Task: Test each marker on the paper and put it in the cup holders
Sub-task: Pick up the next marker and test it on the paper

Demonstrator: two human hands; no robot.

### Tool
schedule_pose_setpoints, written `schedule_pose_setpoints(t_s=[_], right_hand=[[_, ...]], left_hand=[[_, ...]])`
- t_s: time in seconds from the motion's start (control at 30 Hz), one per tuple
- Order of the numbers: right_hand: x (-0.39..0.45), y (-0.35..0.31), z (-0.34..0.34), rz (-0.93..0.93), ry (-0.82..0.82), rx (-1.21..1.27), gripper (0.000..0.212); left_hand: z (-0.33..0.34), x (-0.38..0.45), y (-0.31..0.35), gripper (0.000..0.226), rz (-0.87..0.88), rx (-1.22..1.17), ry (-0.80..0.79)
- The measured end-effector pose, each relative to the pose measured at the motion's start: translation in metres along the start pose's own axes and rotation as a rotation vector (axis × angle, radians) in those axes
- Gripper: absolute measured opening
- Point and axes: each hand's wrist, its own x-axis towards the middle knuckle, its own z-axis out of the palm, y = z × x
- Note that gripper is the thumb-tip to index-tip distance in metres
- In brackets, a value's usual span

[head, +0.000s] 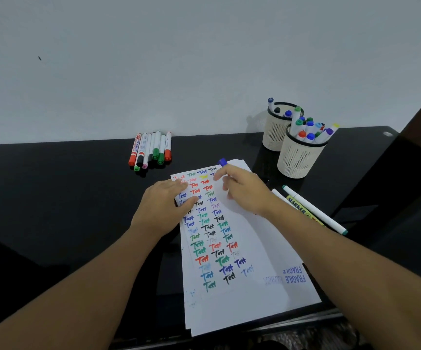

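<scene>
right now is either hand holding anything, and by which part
The right hand grips a blue marker around its barrel, blue end poking out past the fingers. The left hand holds nothing; it rests flat on the paper.

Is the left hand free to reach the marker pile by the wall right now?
Probably yes: the left hand rests flat on the paper, holding nothing, and bare desk lies between it and the marker pile.
</scene>
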Motion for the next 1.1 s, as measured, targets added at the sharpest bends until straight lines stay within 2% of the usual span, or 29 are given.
schedule_pose_setpoints(t_s=[0.07,0.17,0.23,0.3,0.4,0.5,0.63,0.8,1.03,1.1], right_hand=[[0.005,-0.003,-0.007,0.077,0.007,0.175,0.04],[0.009,-0.008,-0.018,0.141,-0.071,0.384,0.057],[0.01,-0.009,-0.022,0.118,-0.073,0.302,0.064],[0.01,-0.01,-0.022,0.094,0.002,0.205,0.051],[0.01,-0.012,-0.025,0.093,0.116,0.273,0.026],[0.01,-0.013,-0.025,0.084,0.18,0.121,0.039],[0.011,-0.007,-0.026,0.019,0.267,-0.062,0.045],[0.013,-0.009,-0.037,-0.074,0.313,-0.137,0.021],[0.02,-0.028,-0.069,-0.156,0.404,-0.207,0.02],[0.022,-0.036,-0.083,-0.178,0.44,-0.241,0.028]], left_hand=[[0.0,0.0,0.001,0.059,-0.002,-0.005,0.003],[-0.001,0.0,0.002,0.059,-0.002,-0.006,0.01],[0.0,0.0,0.002,0.059,-0.008,-0.007,0.008],[0.0,0.0,0.002,0.06,-0.012,-0.019,0.01],[0.0,0.0,0.001,0.06,-0.008,-0.025,0.011],[0.0,0.001,0.001,0.059,-0.003,-0.017,0.01],[0.001,0.0,0.0,0.06,0.002,-0.014,0.011],[0.001,0.0,-0.001,0.061,0.0,-0.014,0.006],[0.001,0.0,0.0,0.061,-0.007,-0.028,0.015],[0.001,0.0,-0.001,0.062,-0.009,-0.033,0.014]])
